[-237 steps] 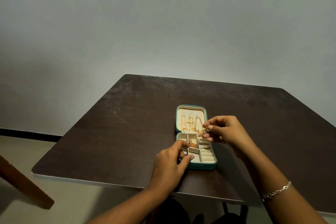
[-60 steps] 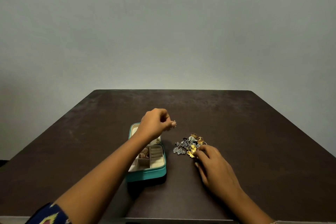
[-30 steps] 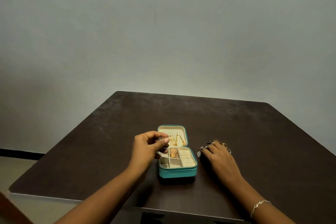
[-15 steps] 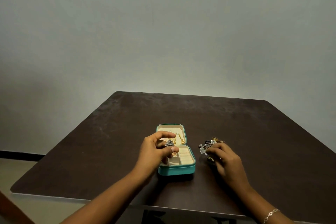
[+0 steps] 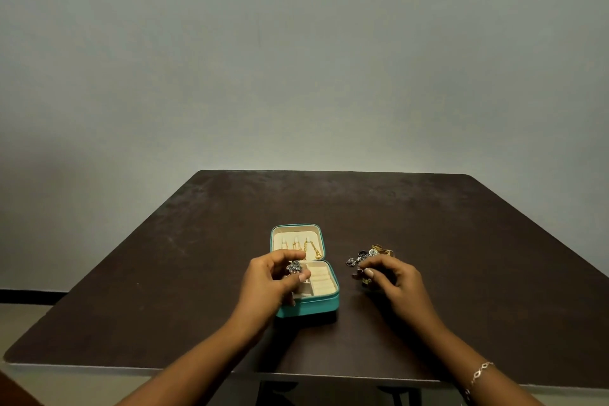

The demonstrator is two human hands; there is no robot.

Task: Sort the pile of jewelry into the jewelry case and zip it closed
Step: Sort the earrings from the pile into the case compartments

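Now both forearms reach forward from the bottom of the view over the dark counter (image 5: 184, 280), and the two hands are apart, one on each side of the case's right edge.

The left hand (image 5: 272, 282) is raised over the left part of the open case (image 5: 309, 306). Its palm is turned to the right, and its fingers are curled. The index finger arches on top and the thumb comes from below, and between them they pinch a small silver piece (image 5: 294, 267). The piece hangs just above the case's tray, near the hinge.

The right hand (image 5: 397, 283) is low at the counter, with knuckles up and wrist bent a little inward. Its curled fingers and thumb pinch at the near edge of the pile (image 5: 364, 255); which item they grip I cannot tell. The pile, silver and gold mixed, lies on the counter just beside the case, at its right.

The case is teal with a cream inside, and it lies in the middle of the counter. Its lid (image 5: 296, 236) is folded back and gold chains (image 5: 309, 249) are in it. A thin bracelet (image 5: 481, 372) is on the right wrist.
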